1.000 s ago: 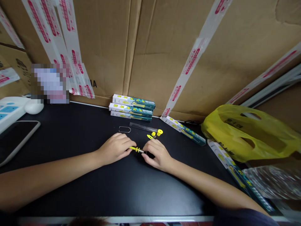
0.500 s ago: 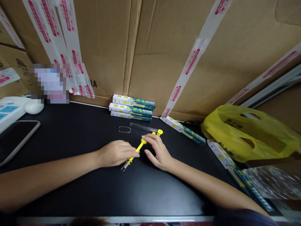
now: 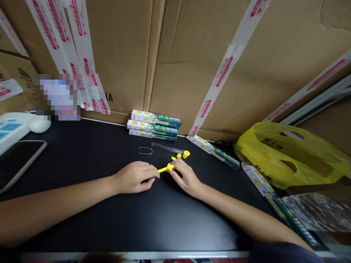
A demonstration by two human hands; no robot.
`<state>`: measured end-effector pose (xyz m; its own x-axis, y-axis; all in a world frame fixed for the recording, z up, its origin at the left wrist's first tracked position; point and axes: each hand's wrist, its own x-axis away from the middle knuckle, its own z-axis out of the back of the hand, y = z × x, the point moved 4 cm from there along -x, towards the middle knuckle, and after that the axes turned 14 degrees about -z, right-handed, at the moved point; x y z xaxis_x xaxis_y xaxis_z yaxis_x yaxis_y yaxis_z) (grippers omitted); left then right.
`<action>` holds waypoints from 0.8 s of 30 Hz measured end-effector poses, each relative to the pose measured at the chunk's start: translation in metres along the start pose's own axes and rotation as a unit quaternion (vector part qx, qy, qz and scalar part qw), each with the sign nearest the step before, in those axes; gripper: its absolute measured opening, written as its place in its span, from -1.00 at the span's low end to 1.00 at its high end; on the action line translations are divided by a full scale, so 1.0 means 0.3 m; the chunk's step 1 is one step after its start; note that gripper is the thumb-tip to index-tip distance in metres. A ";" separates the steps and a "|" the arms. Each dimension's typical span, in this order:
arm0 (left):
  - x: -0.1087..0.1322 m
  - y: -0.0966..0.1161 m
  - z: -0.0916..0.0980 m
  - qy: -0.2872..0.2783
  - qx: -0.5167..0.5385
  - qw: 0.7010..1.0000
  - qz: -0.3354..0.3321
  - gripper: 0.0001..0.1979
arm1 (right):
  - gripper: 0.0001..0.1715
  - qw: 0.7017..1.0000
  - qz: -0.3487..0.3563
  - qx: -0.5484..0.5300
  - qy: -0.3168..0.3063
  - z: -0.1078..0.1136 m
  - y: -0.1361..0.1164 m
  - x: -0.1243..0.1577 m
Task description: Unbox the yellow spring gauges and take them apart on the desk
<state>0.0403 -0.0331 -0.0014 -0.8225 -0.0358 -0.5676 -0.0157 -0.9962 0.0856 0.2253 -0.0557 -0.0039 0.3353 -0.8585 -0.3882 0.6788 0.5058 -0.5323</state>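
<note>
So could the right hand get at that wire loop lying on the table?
Probably yes. The wire loop lies alone on bare black table, but the right hand is pinching the yellow tool and would cross over it.

You are keeping the stacked boxes point(image 3: 155, 125) lying at the table's point(image 3: 90, 171) back edge, the plastic bag point(image 3: 290, 155) sitting toward its right edge.

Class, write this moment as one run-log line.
left hand: grips yellow tool | right hand: pinches its flanged end | beyond: yellow caps, wire clip
</note>
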 end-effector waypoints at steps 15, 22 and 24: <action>0.012 -0.036 0.003 -0.035 0.010 0.980 0.194 -0.67 | -0.71 0.997 -0.010 -0.072 -0.004 0.008 0.011 0.012; 0.011 -0.018 -0.019 -0.103 -0.002 0.993 0.063 -0.57 | -0.75 0.994 -0.005 -0.098 -0.043 -0.003 0.010 0.012; 0.015 -0.014 -0.029 -0.120 -0.024 0.992 0.036 -0.61 | -0.75 0.994 0.001 -0.100 -0.053 -0.006 0.009 0.012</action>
<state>0.0416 -0.0297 -0.0114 -0.9321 -0.0929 -0.3502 0.0706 -0.9946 0.0759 0.2272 -0.0572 -0.0080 0.4111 -0.8562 -0.3129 0.5384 0.5050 -0.6746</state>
